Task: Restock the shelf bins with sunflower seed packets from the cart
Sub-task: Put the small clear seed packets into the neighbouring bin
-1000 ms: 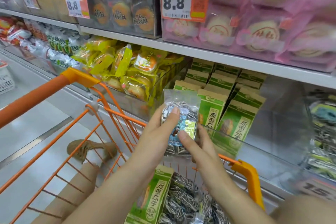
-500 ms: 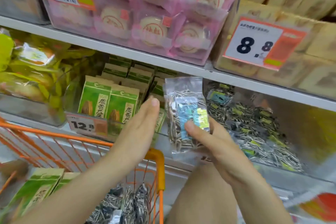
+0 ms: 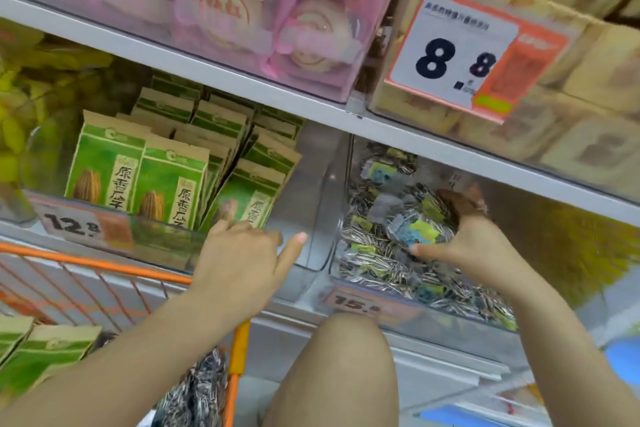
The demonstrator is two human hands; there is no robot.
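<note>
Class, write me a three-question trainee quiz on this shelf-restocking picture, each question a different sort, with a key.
1. True or false: the right hand holds a clear seed packet inside the right bin.
2. Multiple choice: the left hand is
A. gripping a green packet
B. holding nothing, near the front of the green-packet bin
C. on the cart handle
3. Fill in: the price tag on the upper shelf reads ___.

Key
1. True: its thumb and fingers pinch the packet over the pile of like packets.
2. B
3. 8.8
</note>
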